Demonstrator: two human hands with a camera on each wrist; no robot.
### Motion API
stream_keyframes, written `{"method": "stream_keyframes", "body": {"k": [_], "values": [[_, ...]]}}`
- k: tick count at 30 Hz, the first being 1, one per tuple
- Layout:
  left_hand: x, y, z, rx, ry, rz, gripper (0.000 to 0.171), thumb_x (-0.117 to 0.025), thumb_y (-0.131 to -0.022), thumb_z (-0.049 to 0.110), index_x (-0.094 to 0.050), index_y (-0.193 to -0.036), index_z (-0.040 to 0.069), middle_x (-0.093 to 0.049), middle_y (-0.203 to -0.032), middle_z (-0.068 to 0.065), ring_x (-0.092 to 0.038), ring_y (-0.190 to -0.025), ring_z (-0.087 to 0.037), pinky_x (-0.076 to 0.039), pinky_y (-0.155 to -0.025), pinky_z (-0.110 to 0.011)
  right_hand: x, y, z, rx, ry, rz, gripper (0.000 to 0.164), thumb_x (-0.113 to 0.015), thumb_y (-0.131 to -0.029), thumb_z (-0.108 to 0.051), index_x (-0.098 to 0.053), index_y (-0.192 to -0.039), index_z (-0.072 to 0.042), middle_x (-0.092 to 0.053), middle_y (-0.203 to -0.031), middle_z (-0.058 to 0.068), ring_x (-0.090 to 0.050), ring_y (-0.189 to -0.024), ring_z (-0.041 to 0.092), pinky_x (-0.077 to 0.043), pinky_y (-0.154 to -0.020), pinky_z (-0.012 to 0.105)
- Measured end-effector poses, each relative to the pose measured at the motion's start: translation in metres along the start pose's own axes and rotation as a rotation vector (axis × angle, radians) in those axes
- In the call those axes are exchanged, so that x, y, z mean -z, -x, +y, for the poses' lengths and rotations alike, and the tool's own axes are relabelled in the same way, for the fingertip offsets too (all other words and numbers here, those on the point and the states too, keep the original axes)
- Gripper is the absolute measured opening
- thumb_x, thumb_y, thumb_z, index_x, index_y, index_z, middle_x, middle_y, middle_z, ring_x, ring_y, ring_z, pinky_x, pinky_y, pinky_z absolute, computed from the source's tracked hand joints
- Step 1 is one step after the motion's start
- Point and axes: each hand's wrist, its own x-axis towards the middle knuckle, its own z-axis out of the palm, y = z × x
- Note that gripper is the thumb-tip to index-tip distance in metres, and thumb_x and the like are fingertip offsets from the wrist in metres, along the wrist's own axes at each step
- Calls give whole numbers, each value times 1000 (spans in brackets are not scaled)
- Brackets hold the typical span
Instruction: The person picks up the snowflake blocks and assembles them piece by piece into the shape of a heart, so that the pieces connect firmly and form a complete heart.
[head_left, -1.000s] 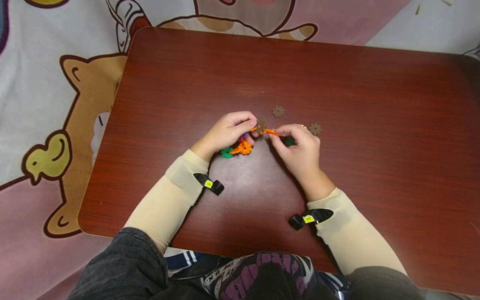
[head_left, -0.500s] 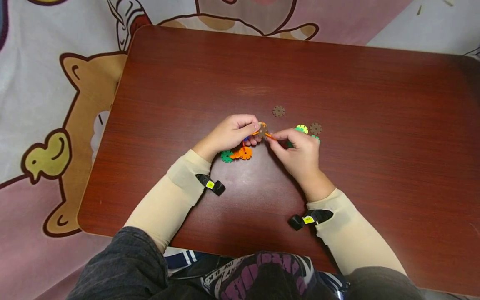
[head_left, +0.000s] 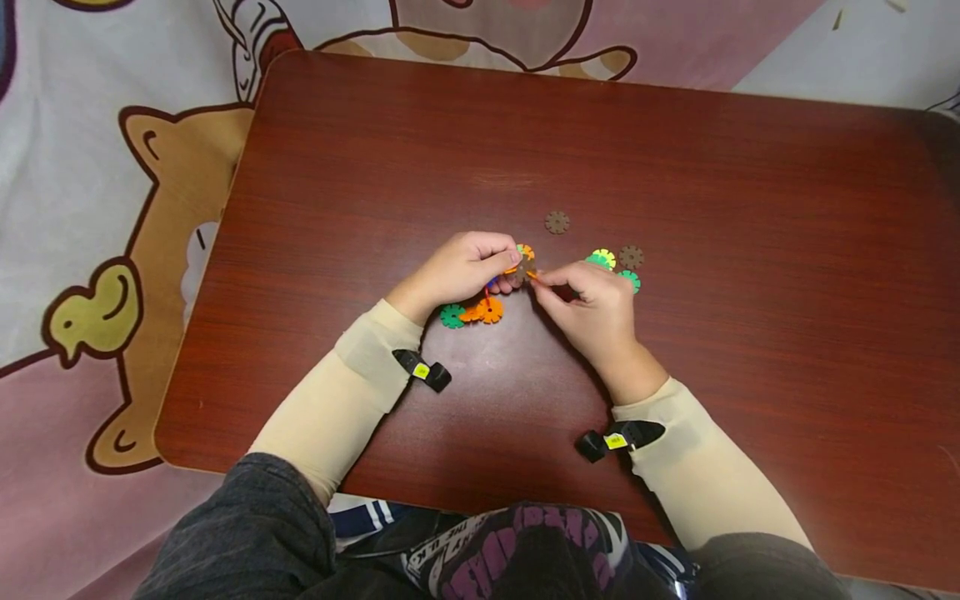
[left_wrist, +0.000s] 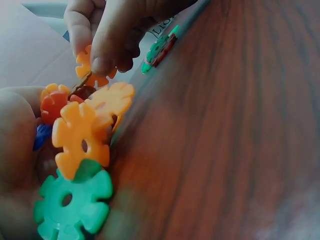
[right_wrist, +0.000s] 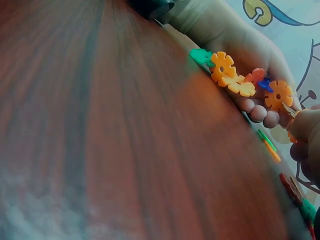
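My left hand holds a chain of interlocking notched plastic discs. A green disc ends the chain, followed by orange discs, a red disc and a blue disc. Near the left fingertips a brown disc stands out from the chain. With thumb and forefinger my right hand pinches an orange disc against the brown one's edge. How far their notches engage is hidden by the fingers.
On the dark red wooden table, a brown disc lies beyond the hands. Yellow and green discs, another brown disc and a green disc lie beyond the right hand. A patterned cloth surrounds the table's far side.
My right hand has moved slightly left and down, bringing its orange disc to the brown one. The chain's green and orange end has dropped a little toward me.
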Motion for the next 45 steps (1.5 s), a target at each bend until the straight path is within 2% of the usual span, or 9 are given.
{"method": "stream_keyframes", "body": {"k": [7,12,16,21,26,29,36,41,45], "values": [[1,1,2,21,-19,5,24,-59,-111,16,-74,-95,6,-75,-83,-6,-72,-74,-22,-61,-68,-32,-1,-1,0,-10,37,8,17,-90,-77,10,-83,-88,-1,-80,-84,9,-76,-74,29,-53,-80,12],[5,3,0,27,57,-5,19,-60,-109,13,-76,-115,4,-77,-90,-9,-74,-75,-25,-61,-66,-32,1,-5,4,23,-20,-54,19,-87,-81,10,-83,-97,0,-81,-94,10,-78,-85,29,-56,-86,16],[6,5,-1,29,128,2,17,-60,-108,8,-75,-111,-1,-76,-88,-14,-73,-72,-25,-62,-64,-32,11,-9,13,47,-33,-88,17,-81,-84,3,-82,-100,-1,-81,-104,10,-74,-98,32,-54,-97,28],[5,5,-2,44,162,46,17,-57,-107,4,-73,-109,-3,-75,-92,-15,-75,-75,-25,-64,-65,-35,27,-10,26,-49,140,-117,27,-79,-80,-17,-82,-104,-6,-77,-117,8,-58,-115,37,-37,-104,49],[5,4,-1,76,173,101,18,-51,-103,3,-68,-109,1,-76,-95,-17,-76,-75,-27,-64,-63,-36,34,-9,29,-160,295,-293,52,-84,-74,-39,-76,-119,-12,-66,-135,7,-43,-130,37,-25,-106,61],[4,4,0,87,197,117,18,-45,-102,2,-63,-107,3,-76,-96,-17,-75,-73,-29,-63,-62,-37,38,-9,31,-148,337,-380,50,-82,-72,-42,-76,-114,-17,-62,-141,7,-39,-135,37,-22,-108,65],[2,2,1,76,227,110,19,-45,-98,0,-60,-111,2,-73,-89,-22,-72,-69,-29,-63,-62,-36,50,-10,37,-99,261,-499,39,-91,-73,-39,-76,-102,-19,-61,-144,8,-37,-138,39,-24,-110,66],[3,1,1,75,225,105,13,-49,-106,5,-61,-111,2,-72,-85,-22,-71,-69,-28,-63,-63,-36,50,-10,36,-128,207,-495,27,-95,-77,-29,-74,-92,-22,-63,-142,5,-36,-139,36,-24,-112,63],[3,2,1,71,211,90,7,-57,-107,8,-60,-110,2,-72,-83,-20,-70,-70,-28,-62,-64,-35,47,-10,36,-124,164,-450,30,-99,-75,-23,-73,-89,-21,-68,-126,2,-42,-131,33,-25,-109,58]]}}
